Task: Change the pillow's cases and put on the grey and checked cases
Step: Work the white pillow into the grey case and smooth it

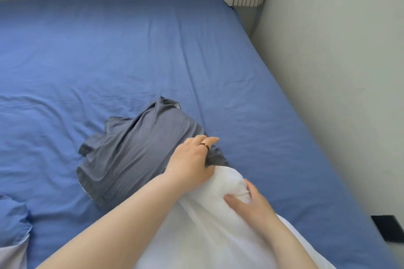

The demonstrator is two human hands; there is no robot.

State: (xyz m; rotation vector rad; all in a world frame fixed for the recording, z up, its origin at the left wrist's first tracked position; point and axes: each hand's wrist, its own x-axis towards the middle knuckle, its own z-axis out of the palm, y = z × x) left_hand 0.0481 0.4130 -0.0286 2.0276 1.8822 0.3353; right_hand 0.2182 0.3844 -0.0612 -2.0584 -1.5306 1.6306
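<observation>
A grey pillowcase (pixel 131 155) lies crumpled on the blue bed, partly pulled over the far end of a white pillow (pixel 203 231). The pillow runs from the bottom of the view up to the case's opening. My left hand (pixel 192 157), with a ring on one finger, grips the near edge of the grey case where it meets the pillow. My right hand (pixel 251 203) grips the pillow's white corner just below that, thumb pressing into the fabric.
The blue bed sheet (pixel 109 50) covers the bed. A blue pillowcase or cover (pixel 13 229) lies at the lower left edge. A white wall (pixel 328 72) runs along the bed's right side, with a dark object (pixel 389 228) on the floor beside it.
</observation>
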